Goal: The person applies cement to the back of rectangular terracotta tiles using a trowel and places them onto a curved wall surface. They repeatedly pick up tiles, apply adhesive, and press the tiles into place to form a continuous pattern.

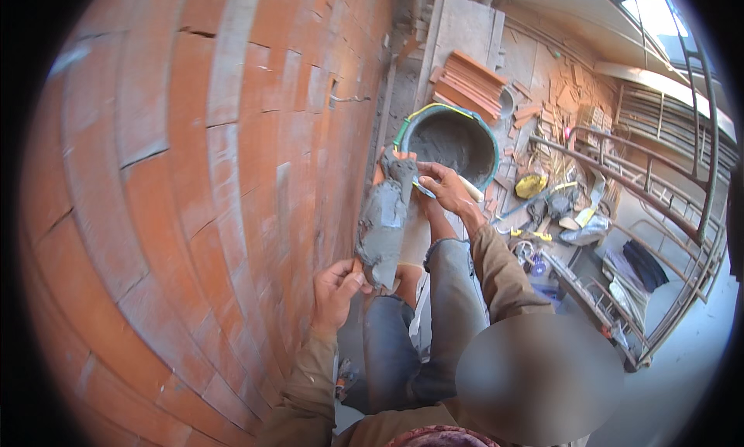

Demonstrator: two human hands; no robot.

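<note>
A long flat orange brick (379, 173), mostly covered in wet grey mortar (381, 222), is held out in front of me beside the brick wall (263, 160). My left hand (335, 293) pinches its near end between thumb and fingers. At the far end my right hand (448, 187) is closed, its thumb and fingertips against the brick's right edge. A pale rounded handle (470, 189) shows next to my right wrist; whether that hand touches it I cannot tell. Just beyond is a green-rimmed bucket (496, 156) with grey mortar inside.
Stacked orange bricks (470, 84) lie on a board (463, 29) beyond the bucket. Broken brick pieces (570, 98) litter the floor. At right stands a metal scaffold frame (647, 195), with tools and a yellow bowl-like thing (531, 186) close by. My legs (449, 284) are below the brick.
</note>
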